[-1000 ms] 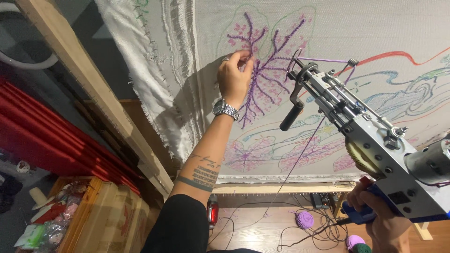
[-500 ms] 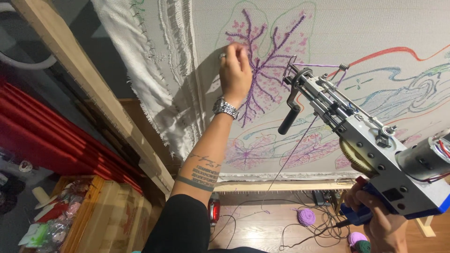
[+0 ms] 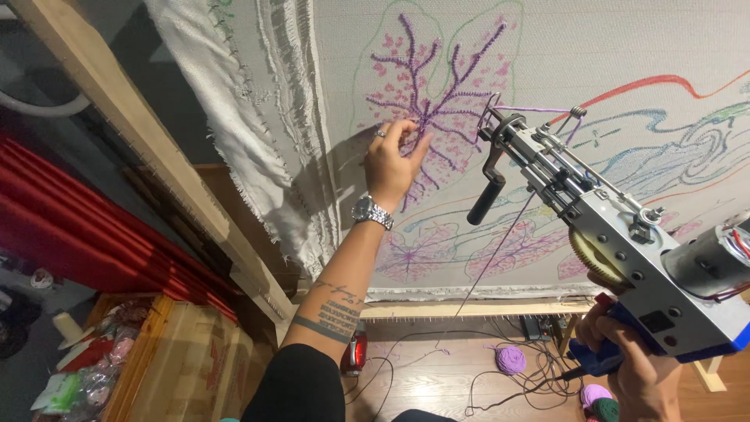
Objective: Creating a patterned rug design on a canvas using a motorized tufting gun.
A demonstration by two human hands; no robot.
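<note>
A grey backing cloth [image 3: 562, 39] stretched on a wooden frame carries a purple branching leaf design [image 3: 437, 101]. My left hand [image 3: 393, 156], with a wristwatch and a ring, rests on the cloth at the design's left branches, its fingertips bunched together; I cannot tell whether they pinch a strand. My right hand [image 3: 634, 373] grips the blue handle of a metal tufting gun [image 3: 617, 227]. The gun's tip points at the cloth just right of my left hand. A purple yarn strand [image 3: 531, 109] runs into the tip.
The frame's slanted wooden beam [image 3: 133, 133] runs down the left, with a lower rail [image 3: 469, 310] under the cloth. Red fabric [image 3: 70, 227] and a wooden crate [image 3: 180, 359] lie at lower left. Purple yarn balls [image 3: 511, 359] and cables lie on the wooden floor.
My left hand slid down the purple design and its fingers curled from flat to bunched. The tufting gun stayed close to the cloth while my view shifted a little.
</note>
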